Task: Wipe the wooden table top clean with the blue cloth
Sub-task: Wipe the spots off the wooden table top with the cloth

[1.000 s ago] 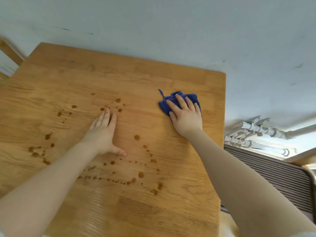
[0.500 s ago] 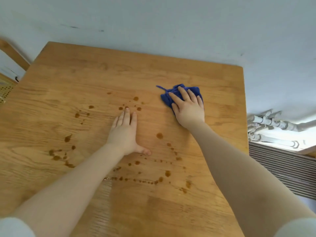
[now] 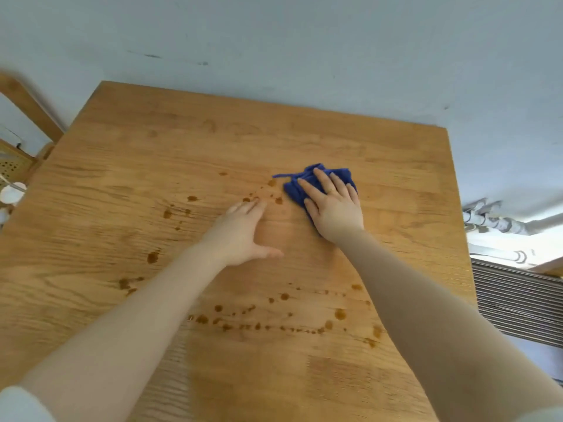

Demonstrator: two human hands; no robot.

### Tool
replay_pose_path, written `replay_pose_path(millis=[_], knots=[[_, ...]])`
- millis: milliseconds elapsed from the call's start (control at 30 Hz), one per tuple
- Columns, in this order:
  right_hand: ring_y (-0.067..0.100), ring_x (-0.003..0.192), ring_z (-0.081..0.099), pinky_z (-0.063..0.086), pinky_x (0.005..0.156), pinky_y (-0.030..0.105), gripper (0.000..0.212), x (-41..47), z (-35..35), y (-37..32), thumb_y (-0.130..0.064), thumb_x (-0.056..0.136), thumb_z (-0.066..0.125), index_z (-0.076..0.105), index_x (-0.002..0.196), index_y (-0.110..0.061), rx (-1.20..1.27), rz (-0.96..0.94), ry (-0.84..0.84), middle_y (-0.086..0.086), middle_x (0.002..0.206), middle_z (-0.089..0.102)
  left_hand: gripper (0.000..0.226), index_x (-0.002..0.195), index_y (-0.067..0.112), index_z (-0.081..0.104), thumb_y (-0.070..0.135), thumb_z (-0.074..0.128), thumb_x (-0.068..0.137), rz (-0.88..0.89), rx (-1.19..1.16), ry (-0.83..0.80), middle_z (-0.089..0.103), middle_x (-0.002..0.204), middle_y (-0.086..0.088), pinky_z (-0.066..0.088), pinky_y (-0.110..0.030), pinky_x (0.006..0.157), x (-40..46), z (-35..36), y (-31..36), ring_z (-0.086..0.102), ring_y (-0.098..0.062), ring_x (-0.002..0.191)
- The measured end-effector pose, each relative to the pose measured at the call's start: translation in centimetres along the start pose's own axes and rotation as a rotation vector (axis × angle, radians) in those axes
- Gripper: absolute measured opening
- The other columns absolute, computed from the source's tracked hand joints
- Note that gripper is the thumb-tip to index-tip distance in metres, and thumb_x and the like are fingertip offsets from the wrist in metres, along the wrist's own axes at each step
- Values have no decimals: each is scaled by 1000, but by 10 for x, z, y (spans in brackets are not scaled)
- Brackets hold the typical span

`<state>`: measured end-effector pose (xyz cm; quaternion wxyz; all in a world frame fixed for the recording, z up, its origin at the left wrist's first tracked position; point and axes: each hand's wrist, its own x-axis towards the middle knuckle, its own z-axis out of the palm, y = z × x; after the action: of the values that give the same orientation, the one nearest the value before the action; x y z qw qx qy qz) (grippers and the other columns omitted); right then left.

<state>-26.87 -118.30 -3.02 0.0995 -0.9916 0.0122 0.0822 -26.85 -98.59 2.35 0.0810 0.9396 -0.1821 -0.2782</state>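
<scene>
Brown droplet stains dot the near wooden counter. Farther in, the left hand lies flat, holding nothing. Beyond, the right hand presses flat, fingers spread, on the crumpled blue cloth.

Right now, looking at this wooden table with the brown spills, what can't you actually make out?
- Most of the blue cloth: the right hand lies flat over it in the head view.
- Any brown spots under the left hand and both forearms: covered.
- The wooden table top near edge: cut off by the bottom of the frame.
- White objects at the left edge: cropped and blurred, unidentifiable.
</scene>
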Motion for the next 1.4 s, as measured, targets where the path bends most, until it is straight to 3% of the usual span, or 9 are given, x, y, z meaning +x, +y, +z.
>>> replay_pose_path(millis=[100, 233, 333, 433, 533, 633, 867, 1133, 1400], knots=[[23, 144, 6, 7, 116, 43, 44, -8, 4, -18, -42, 98, 27, 23, 142, -43, 21, 57, 3, -6, 157, 10, 104, 149, 20, 8, 60, 65, 71, -1, 21, 72, 9, 157, -2, 14, -37, 117, -5, -4, -31, 6, -23, 144], [26, 143, 13, 7, 115, 43, 49, -44, 13, -37, -48, 93, 15, 28, 140, -43, -14, -229, -51, -6, 156, 16, 110, 149, 17, 4, 57, 69, 69, -66, 74, 84, -2, 157, -5, 12, -40, 116, -2, -11, -63, 2, -28, 144], [27, 140, 25, 14, 113, 44, 49, -40, 13, -36, -49, 92, 17, 36, 137, -43, -41, -366, -65, -5, 153, 26, 123, 148, 15, -1, 68, 68, 61, -148, 194, 121, -9, 157, -11, 5, -42, 117, 7, -15, -74, -1, -30, 144], [26, 140, 25, 18, 112, 45, 51, 1, 8, -30, -51, 90, 19, 38, 137, -41, -13, -242, 2, -4, 153, 27, 141, 147, 10, -9, 81, 62, 48, -249, 268, 125, -12, 155, -17, -2, -42, 117, 15, -15, -79, -5, -30, 144], [24, 142, 16, 13, 114, 44, 43, 45, 7, -37, -45, 96, 31, 32, 139, -43, 29, 8, 61, -6, 155, 20, 148, 146, 7, -11, 89, 55, 42, -297, 292, 71, -12, 155, -18, -5, -44, 116, 19, -13, -84, -6, -30, 144], [22, 143, 10, 7, 115, 44, 43, 57, 5, -52, -41, 97, 32, 30, 140, -42, 62, 127, 54, -7, 156, 15, 149, 147, 4, -7, 92, 50, 41, -287, 311, 35, -7, 155, -19, -9, -46, 115, 24, -16, -86, -1, -30, 145], [28, 138, 30, 19, 111, 46, 47, 1, 19, -66, -46, 90, 26, 42, 134, -40, 11, -304, 11, -4, 150, 34, 150, 146, 4, -5, 87, 58, 40, -269, 212, 53, -8, 156, -19, -1, -41, 117, 26, -14, -89, -1, -30, 145], [24, 143, 13, 10, 115, 43, 42, 85, 8, -68, -42, 97, 32, 32, 139, -43, 19, -33, 64, -6, 155, 18, 149, 146, 4, -9, 83, 63, 41, -260, 146, 71, -12, 155, -17, 0, -39, 118, 24, -11, -91, -6, -28, 144], [29, 138, 29, 21, 111, 51, 47, 13, 18, -75, -46, 90, 25, 41, 134, -42, -2, -459, -50, -4, 150, 32, 147, 147, 6, -9, 79, 67, 44, -287, 85, 58, -16, 155, -14, 0, -37, 118, 21, -16, -86, -9, -25, 145]])
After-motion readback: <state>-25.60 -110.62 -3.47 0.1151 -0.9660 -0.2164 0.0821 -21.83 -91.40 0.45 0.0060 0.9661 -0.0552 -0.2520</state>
